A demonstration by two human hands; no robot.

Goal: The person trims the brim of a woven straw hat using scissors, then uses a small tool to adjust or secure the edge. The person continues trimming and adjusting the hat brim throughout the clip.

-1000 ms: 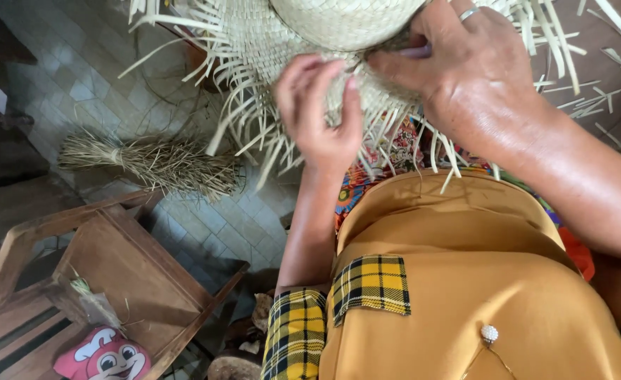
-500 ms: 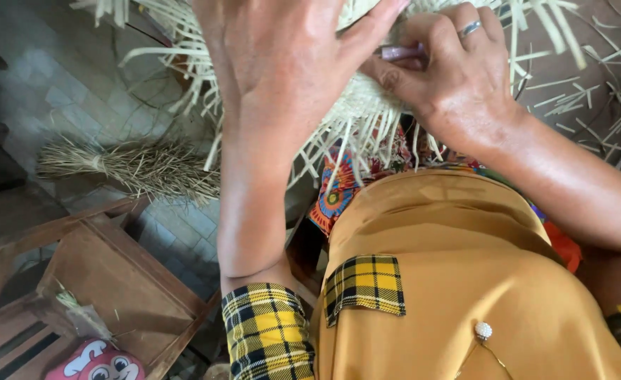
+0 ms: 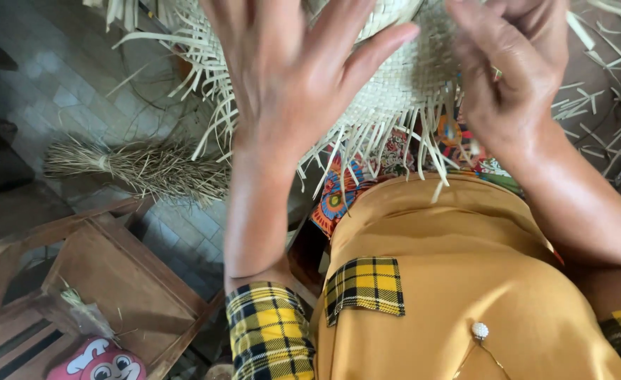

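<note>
Woven straw hat (image 3: 402, 77): held up at top centre, above the lap, loose strips hanging from its edge. Left hand (image 3: 293, 77): open, fingers spread flat against the hat. Right hand (image 3: 511, 70): fingers curled on the weave; grip cannot be confirmed. Straw bundle (image 3: 138, 165): on the floor, left.

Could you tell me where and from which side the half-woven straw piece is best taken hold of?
Probably by the tightly woven dome of the woven straw piece, taken from both sides, as the left hand and right hand now flank it. The weave there looks firm and rounded; the loose strands fringing its lower edge hang free and would likely bend or slip if gripped.
</note>
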